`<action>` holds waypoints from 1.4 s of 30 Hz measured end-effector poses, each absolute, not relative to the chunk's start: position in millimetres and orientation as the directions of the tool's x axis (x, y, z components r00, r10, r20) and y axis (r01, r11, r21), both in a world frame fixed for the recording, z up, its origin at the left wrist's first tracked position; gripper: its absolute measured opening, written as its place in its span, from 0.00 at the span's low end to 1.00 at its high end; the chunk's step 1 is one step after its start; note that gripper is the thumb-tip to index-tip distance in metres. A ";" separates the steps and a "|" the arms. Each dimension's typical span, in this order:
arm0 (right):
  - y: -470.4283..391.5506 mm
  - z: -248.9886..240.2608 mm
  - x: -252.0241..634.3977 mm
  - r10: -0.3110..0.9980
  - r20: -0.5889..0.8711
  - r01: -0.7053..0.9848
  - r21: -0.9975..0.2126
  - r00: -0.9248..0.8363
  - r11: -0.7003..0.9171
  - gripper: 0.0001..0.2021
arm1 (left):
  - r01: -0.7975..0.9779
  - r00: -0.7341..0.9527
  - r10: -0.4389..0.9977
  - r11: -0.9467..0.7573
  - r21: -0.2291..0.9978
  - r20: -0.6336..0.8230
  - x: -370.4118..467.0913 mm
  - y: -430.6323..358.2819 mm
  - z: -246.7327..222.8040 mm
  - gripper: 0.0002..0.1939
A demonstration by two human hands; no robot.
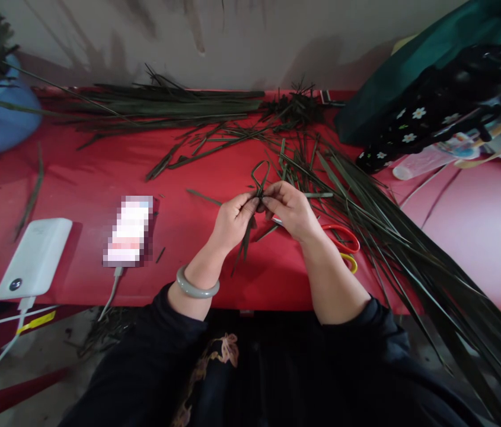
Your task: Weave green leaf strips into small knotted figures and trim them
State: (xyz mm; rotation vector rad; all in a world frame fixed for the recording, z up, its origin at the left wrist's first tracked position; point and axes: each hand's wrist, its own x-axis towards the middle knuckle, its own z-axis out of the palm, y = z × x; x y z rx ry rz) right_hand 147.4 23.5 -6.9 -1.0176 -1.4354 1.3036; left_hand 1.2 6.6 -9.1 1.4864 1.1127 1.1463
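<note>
My left hand (233, 220) and right hand (289, 207) pinch a leaf loop (259, 187) between them, toward twelve o'clock. My forearms (334, 279) angle inward.

Looks like a makeshift craft corner; cannot tell whether in a home or a small workshop. Points to handwork with long leaves (179, 104) and cut strips (294, 171) strewn over a red table (85, 178), with scissors (356, 240) among them and scraps (105, 335) on the floor (50, 351). Seems everyday from the phone (131, 230), power bank (34, 255), green bag (388, 83), plastic cup (428, 157) and plain, marked wall (250, 53) behind.
</note>
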 end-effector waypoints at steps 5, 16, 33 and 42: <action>20.2 -1.1 151.5 0.943 0.253 0.317 -0.895 -0.215 0.312 0.06 | 0.112 0.154 0.979 -0.151 0.982 0.133 0.5 8.0 -9.5 0.12; 24.6 -2.3 159.7 0.872 0.400 0.488 -0.723 -0.281 0.489 0.04 | 0.069 0.169 0.981 -0.104 0.992 0.091 0.5 7.6 -11.1 0.14; 23.7 0.7 156.2 0.964 0.201 0.414 -0.873 -0.174 0.257 0.03 | 0.227 0.221 0.961 -0.214 0.950 0.164 -0.5 4.8 -3.9 0.10; 28.4 -8.9 156.4 0.971 0.114 0.257 -0.952 -0.210 0.167 0.06 | 0.391 0.208 0.951 -0.296 0.871 0.230 -3.7 4.3 -6.5 0.11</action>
